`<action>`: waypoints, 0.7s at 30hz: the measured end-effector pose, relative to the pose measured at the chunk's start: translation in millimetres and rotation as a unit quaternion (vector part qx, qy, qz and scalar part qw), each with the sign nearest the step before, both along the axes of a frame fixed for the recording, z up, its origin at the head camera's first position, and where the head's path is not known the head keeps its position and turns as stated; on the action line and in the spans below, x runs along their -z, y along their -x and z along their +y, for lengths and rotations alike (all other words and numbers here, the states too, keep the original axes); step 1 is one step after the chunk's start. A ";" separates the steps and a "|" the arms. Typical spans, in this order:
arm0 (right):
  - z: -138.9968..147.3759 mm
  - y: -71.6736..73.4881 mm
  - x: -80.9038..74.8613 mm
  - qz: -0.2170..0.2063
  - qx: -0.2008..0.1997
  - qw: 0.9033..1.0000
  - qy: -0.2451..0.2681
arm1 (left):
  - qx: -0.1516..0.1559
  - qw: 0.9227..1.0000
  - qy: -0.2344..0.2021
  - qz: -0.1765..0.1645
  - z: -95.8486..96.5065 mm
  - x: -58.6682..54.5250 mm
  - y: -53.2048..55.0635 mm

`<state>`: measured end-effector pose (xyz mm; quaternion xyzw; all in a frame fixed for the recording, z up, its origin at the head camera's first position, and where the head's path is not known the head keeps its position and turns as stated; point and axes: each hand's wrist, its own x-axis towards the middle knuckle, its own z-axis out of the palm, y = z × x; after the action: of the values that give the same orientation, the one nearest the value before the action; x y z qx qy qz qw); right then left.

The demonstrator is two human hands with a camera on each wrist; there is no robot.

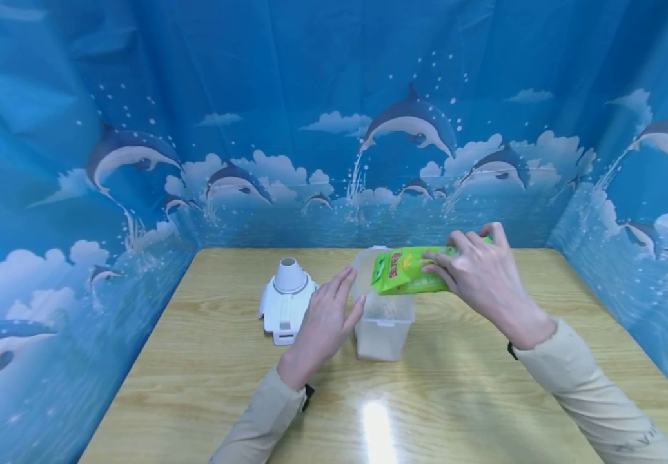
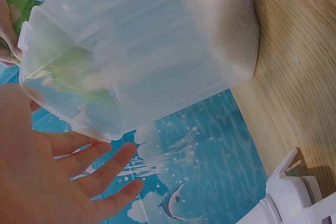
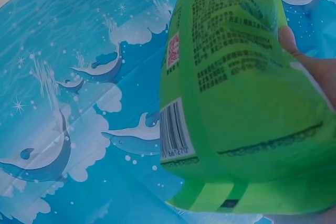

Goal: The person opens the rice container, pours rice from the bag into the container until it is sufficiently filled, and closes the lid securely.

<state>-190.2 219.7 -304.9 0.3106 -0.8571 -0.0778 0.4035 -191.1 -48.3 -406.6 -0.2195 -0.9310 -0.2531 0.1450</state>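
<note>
My right hand [image 1: 487, 277] grips a bright green printed bag [image 1: 405, 270] and holds it tilted, its left end over the mouth of a clear plastic storage container [image 1: 382, 341]. The container stands on the table with whitish contents [image 2: 231, 30] settled at its bottom. In the right wrist view, the bag's printed back [image 3: 236, 119] with a barcode faces the camera. My left hand [image 1: 324, 316] is beside the container's upper left side, fingers extended and spread; its fingertips are right at the rim in the left wrist view, holding nothing.
A white lid-like part with a cone-shaped spout [image 1: 289, 277] lies on the wooden table [image 1: 212, 361], left of the container. A few tiny pale flecks [image 2: 296, 60] dot the tabletop. Blue dolphin-print curtains [image 1: 287, 96] enclose the table's back and sides.
</note>
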 end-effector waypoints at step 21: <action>-3.4 3.9 -5.9 0.007 -0.003 0.999 -0.033 | -0.001 1.000 0.003 0.005 -0.4 0.5 0.3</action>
<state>-194.1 216.3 -299.0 0.3260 -0.8504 -0.1072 0.3988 -191.4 -48.7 -407.0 -0.2207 -0.9311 -0.2489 0.1496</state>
